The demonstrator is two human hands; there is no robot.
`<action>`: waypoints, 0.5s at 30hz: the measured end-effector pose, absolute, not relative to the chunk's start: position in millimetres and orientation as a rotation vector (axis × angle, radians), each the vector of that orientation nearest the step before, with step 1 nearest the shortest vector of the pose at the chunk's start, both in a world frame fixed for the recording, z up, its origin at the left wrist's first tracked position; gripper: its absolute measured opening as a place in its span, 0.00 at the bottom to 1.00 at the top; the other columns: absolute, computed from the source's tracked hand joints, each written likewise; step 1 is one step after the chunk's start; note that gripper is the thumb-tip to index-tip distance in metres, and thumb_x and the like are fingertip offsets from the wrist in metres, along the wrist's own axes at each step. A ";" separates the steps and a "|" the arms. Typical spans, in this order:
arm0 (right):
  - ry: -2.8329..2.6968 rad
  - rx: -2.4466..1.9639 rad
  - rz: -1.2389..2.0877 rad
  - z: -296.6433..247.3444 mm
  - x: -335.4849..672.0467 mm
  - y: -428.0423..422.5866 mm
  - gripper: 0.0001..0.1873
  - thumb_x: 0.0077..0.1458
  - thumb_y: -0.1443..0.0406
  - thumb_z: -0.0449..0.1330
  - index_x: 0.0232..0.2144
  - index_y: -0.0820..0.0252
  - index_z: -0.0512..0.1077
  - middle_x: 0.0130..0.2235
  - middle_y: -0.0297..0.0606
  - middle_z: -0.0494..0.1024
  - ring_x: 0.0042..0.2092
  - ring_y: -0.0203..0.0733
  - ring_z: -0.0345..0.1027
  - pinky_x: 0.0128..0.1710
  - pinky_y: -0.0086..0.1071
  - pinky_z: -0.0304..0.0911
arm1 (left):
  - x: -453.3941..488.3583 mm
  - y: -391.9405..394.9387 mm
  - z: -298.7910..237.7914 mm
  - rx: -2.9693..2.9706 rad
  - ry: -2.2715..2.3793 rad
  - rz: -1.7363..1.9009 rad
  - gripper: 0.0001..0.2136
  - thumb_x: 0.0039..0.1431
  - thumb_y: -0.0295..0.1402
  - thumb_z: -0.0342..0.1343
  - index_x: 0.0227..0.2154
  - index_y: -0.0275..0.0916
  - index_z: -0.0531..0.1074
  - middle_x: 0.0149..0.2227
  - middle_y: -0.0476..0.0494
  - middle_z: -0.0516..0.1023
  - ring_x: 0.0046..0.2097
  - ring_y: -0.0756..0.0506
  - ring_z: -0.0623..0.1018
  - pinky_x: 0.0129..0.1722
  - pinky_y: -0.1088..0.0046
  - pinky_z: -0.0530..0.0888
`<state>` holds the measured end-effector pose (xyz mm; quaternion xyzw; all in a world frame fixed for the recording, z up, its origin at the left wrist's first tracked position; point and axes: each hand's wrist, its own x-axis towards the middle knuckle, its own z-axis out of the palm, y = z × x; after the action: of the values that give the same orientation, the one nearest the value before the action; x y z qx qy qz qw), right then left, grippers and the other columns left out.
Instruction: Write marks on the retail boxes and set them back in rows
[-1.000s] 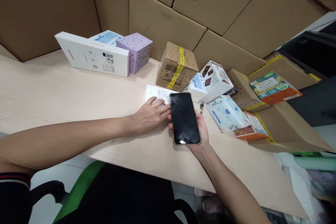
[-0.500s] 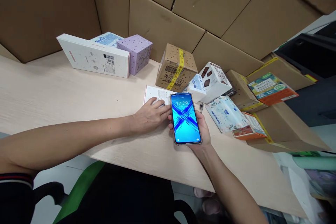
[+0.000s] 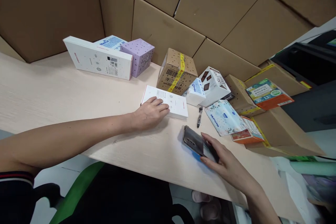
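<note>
My left hand lies flat, fingers stretched, on the near left corner of a flat white box in the middle of the pale wooden table. My right hand is lower right, near the table's front edge, with its fingers closed over a phone that lies face down, its back and camera showing, blue light glowing beneath it. A pen lies between the white box and a tissue pack.
Small boxes line the back of the table: a long white box, a lilac cube, a taped brown carton, white packs and brown cartons with orange packets at right. Large cardboard boxes form a wall behind. A green chair is below.
The phone's screen lit up while held upright by my right hand; now it has been turned face down and lowered to the table, further right and nearer me. My left hand stayed on the white box.
</note>
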<state>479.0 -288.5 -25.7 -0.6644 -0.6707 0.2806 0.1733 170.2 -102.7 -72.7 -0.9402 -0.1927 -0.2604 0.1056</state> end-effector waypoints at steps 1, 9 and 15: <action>-1.969 -1.926 0.705 -28.0 480.0 -292.0 0.38 0.56 0.51 0.68 0.67 0.44 0.65 0.68 0.45 0.68 0.68 0.65 0.60 0.67 0.66 0.52 | 170.4 -102.5 -72.7 -2.775 -0.558 -0.775 0.10 0.66 0.26 0.54 0.47 0.33 0.76 0.48 0.38 0.82 0.50 0.39 0.77 0.53 0.59 0.69; -1.990 -1.887 0.740 -28.8 480.5 -279.9 0.36 0.52 0.51 0.71 0.62 0.44 0.71 0.63 0.47 0.72 0.65 0.65 0.64 0.65 0.66 0.58 | 167.4 -107.7 -62.5 -2.878 -0.403 -0.833 0.11 0.71 0.33 0.50 0.38 0.37 0.76 0.41 0.42 0.82 0.45 0.43 0.77 0.51 0.64 0.71; -1.978 -1.780 0.639 -29.2 457.5 -215.5 0.51 0.48 0.47 0.73 0.70 0.45 0.60 0.74 0.46 0.55 0.75 0.62 0.42 0.72 0.63 0.40 | 163.7 -98.1 -42.2 -2.552 -1.226 -0.636 0.23 0.69 0.51 0.51 0.51 0.36 0.75 0.48 0.29 0.77 0.44 0.33 0.78 0.39 0.60 0.71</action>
<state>457.5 -215.5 -29.2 -0.6370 -0.7081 0.2286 0.2011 163.7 -98.1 -42.2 -0.8731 -0.4195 -0.2177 0.1193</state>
